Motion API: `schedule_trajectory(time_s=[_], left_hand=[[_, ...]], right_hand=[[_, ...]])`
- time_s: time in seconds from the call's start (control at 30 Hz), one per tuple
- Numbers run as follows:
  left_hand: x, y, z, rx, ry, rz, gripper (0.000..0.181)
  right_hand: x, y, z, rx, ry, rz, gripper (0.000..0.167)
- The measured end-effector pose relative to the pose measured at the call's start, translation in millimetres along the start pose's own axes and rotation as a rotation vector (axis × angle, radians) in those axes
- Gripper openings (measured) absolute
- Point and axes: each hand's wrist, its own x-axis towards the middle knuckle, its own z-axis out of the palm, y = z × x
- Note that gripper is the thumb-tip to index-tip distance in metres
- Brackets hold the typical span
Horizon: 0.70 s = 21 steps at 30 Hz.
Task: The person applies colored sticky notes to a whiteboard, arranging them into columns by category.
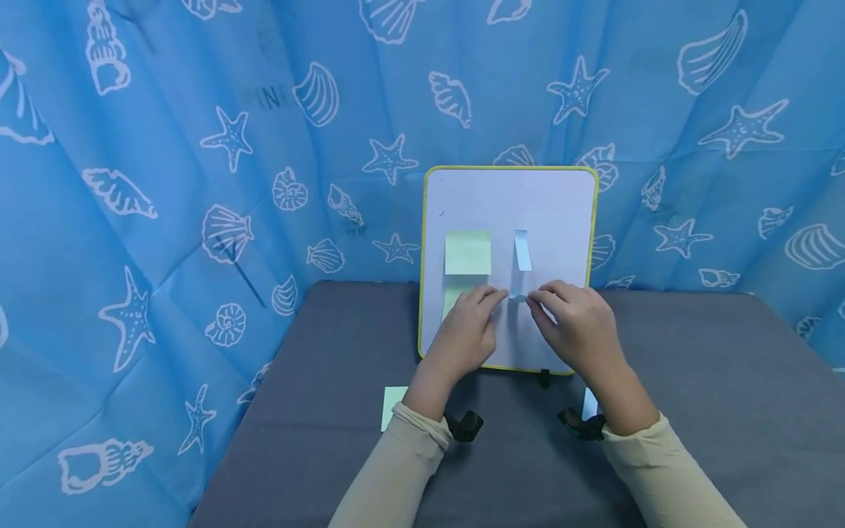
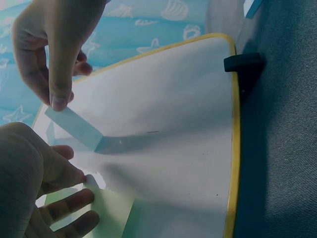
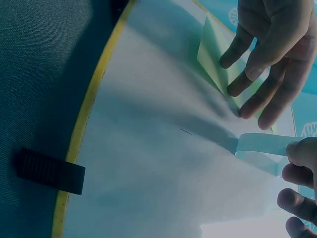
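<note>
In the head view, both hands are at the lower half of a yellow-framed whiteboard (image 1: 554, 205). My right hand (image 1: 581, 323) pinches one end of a narrow pale blue sticky note (image 3: 262, 143), which curves against the board. Beside it, my left hand (image 1: 465, 326) has its fingers extended and holds nothing that I can see. In the left wrist view, the left hand's fingertips (image 2: 79, 198) lie close to a green sticky note (image 2: 111, 213). Higher up, another blue strip (image 1: 522, 253) hangs with its lower end lifted. A square green note (image 1: 468, 253) is to its left.
On the grey table (image 1: 350, 352), a green note pad (image 1: 394, 405) lies by the left forearm and a blue pad (image 1: 590, 403) by the right wrist. A black clip (image 3: 52, 171) grips the board's lower edge. A blue shell-patterned curtain (image 1: 264, 183) hangs behind.
</note>
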Motion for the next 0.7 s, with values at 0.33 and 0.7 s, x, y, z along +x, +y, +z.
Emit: schedule_trajectory(time_s=[0.33, 0.7], left_hand=[[-0.3, -2.3, 5.9, 0.083, -0.013, 0.024, 0.06], [-0.1, -0.4, 12.3, 0.21, -0.098, -0.008, 0.079]], right_hand=[[-1.4, -1, 3, -0.005, -0.023, 0.002, 0.016], [-2.2, -3, 3, 0.009, -0.085, -0.005, 0.014]])
